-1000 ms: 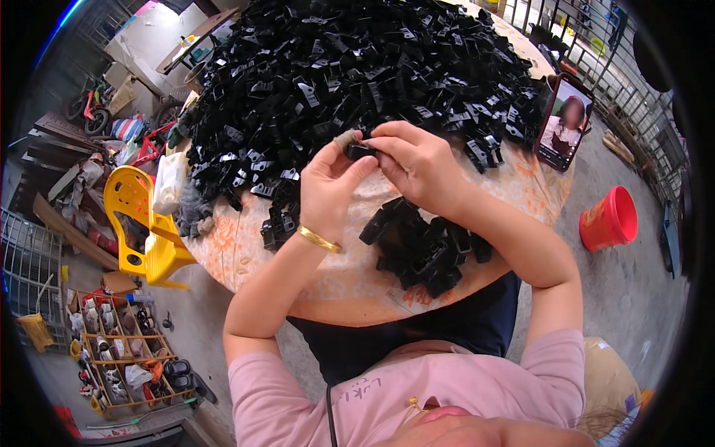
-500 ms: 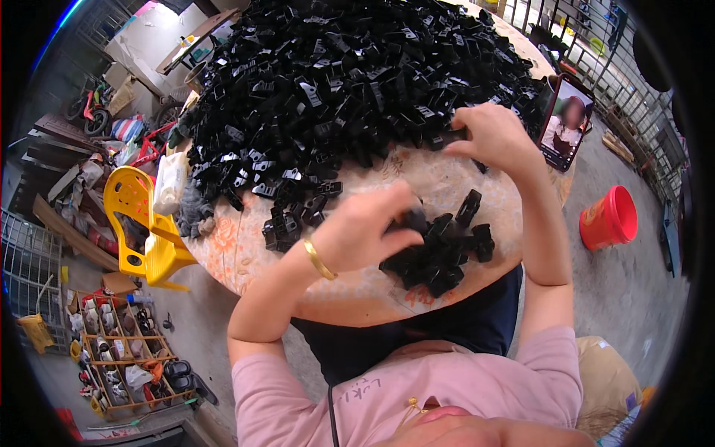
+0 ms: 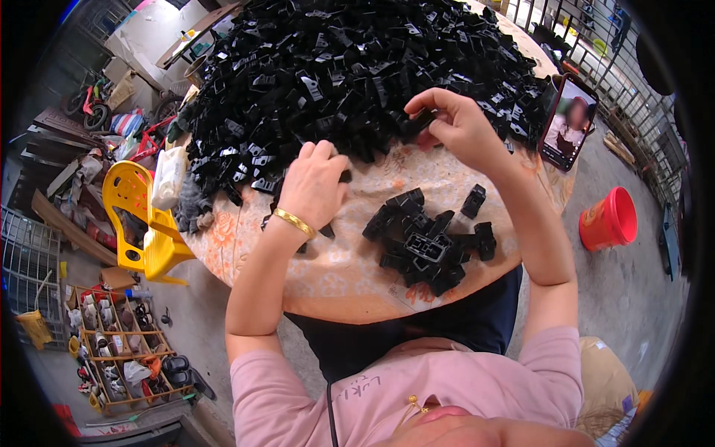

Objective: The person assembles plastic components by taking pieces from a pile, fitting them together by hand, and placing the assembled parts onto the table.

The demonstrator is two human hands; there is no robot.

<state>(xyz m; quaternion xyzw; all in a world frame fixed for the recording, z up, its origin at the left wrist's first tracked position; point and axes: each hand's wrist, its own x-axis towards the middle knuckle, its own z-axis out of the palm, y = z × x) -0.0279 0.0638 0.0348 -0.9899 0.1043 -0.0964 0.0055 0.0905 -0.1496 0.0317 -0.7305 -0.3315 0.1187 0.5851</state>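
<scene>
A large heap of black plastic parts (image 3: 357,67) covers the far side of a round table (image 3: 335,287) with a flowered cover. My left hand (image 3: 314,182), a gold bangle on its wrist, bends its fingers at the heap's near edge; a black part (image 3: 346,176) shows beside its fingertips, mostly hidden by the hand. Farther right, my right hand (image 3: 454,128) pinches another black part (image 3: 421,123) between thumb and fingers at the heap's front. Between my forearms lies a smaller cluster of black parts (image 3: 428,249), with one piece (image 3: 473,201) slightly apart.
A phone (image 3: 568,123) showing a person stands at the table's right edge. On the floor beyond is a red bucket (image 3: 608,217). At the left are a yellow plastic chair (image 3: 153,246), a white pack (image 3: 170,177), grey cloth (image 3: 194,208) and a shoe rack (image 3: 123,350).
My left hand has moved from the small cluster up and left to the heap's edge. The cluster looks larger on its left. My right hand has shifted left and now pinches a part.
</scene>
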